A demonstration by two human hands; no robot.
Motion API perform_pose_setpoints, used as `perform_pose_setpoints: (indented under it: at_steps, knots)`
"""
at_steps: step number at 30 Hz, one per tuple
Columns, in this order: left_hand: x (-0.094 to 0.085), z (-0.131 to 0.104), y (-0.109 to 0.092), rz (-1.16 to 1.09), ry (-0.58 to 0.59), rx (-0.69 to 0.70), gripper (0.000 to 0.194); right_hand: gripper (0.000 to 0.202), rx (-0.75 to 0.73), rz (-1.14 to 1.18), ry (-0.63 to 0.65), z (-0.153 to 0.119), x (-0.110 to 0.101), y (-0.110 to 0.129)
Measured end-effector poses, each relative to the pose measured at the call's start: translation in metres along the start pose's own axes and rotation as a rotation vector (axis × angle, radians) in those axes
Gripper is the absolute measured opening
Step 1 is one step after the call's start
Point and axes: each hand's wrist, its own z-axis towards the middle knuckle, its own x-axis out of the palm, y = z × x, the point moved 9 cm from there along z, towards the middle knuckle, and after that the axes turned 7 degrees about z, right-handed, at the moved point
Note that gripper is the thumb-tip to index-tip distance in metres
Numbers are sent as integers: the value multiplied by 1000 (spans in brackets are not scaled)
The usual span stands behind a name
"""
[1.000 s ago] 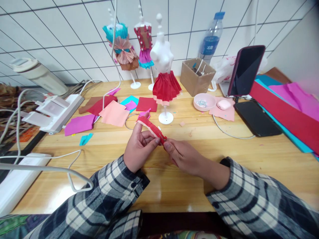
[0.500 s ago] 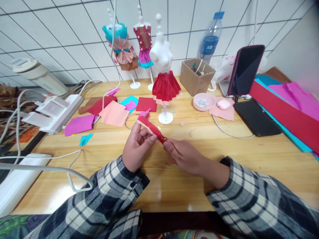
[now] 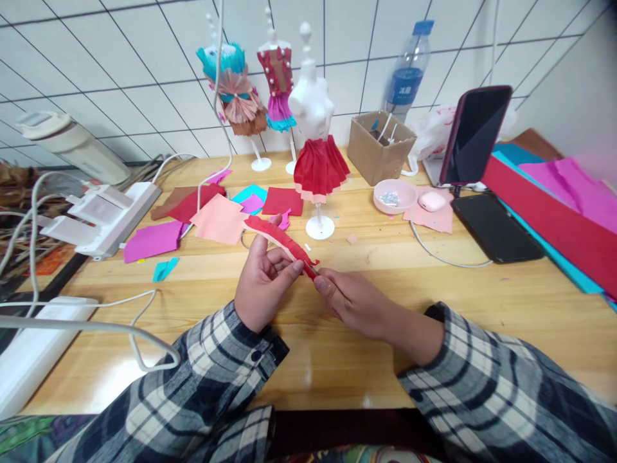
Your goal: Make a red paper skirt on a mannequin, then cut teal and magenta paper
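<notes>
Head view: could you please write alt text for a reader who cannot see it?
Two hands meet at a pink-edged red strip above a wooden table; behind them stand three small mannequins, the nearest wearing a red skirt.

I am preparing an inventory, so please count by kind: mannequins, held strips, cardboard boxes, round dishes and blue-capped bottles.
White mannequins wearing coloured clothes: 3
Held red strip with pale pink edge: 1
Open brown cardboard box: 1
Round pale pink dish: 1
Transparent blue-capped plastic bottle: 1
Total: 7
</notes>
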Motion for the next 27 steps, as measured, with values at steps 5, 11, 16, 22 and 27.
perform_pose_setpoints:
  at_steps: [5, 11, 16, 22, 27]
  knots:
    - [1, -1, -1, -3, 23, 9, 86, 40, -19, -3, 0, 0, -1, 3]
    - [7, -1, 2, -24, 65, -4, 92, 40, -10, 20, 4, 0, 1, 1]
    - [8, -1, 4, -39, 79, 6, 94, 40, 2, 19, -5, 1, 1, -1]
    - [8, -1, 3, -44, 84, 8, 93, 39, -11, 16, 2, 1, 1, 0]
    - [8, -1, 4, -38, 87, 5, 94, 40, -14, 18, 1, 0, 1, 0]
